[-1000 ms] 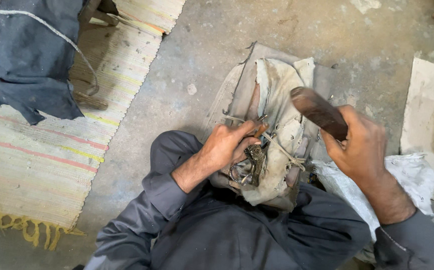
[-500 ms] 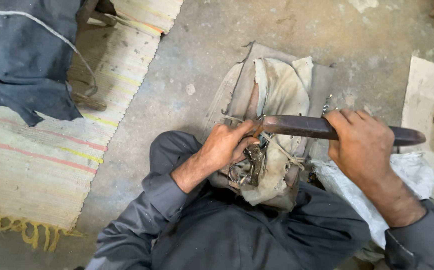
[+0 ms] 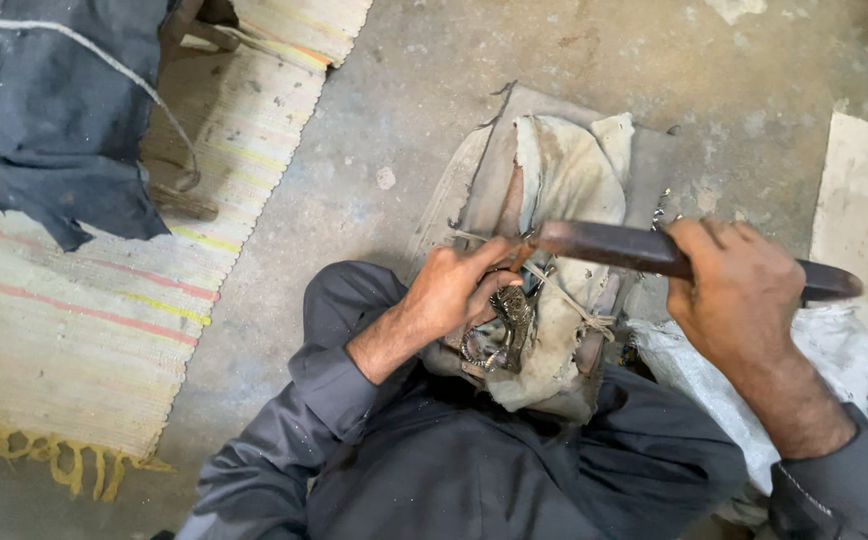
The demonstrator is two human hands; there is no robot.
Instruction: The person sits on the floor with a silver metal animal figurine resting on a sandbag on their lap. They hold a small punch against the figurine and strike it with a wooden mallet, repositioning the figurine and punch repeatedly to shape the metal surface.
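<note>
A: While the left hand (image 3: 454,290) is pinching the metal piece (image 3: 509,325) against the cloth pad (image 3: 564,190), what is the right hand (image 3: 734,295) doing?

B: Gripping the file (image 3: 614,245) in a closed fist, filing beside the pad. Next stroke probably needs steady pressure; bare floor (image 3: 404,120) beyond the pad is leaving room.

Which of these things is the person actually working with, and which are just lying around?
In use: left hand on small metal piece; right hand gripping dark bar-shaped tool; cloth-wrapped block.
Lying about: striped mat, dark cloth, white sack.
</note>
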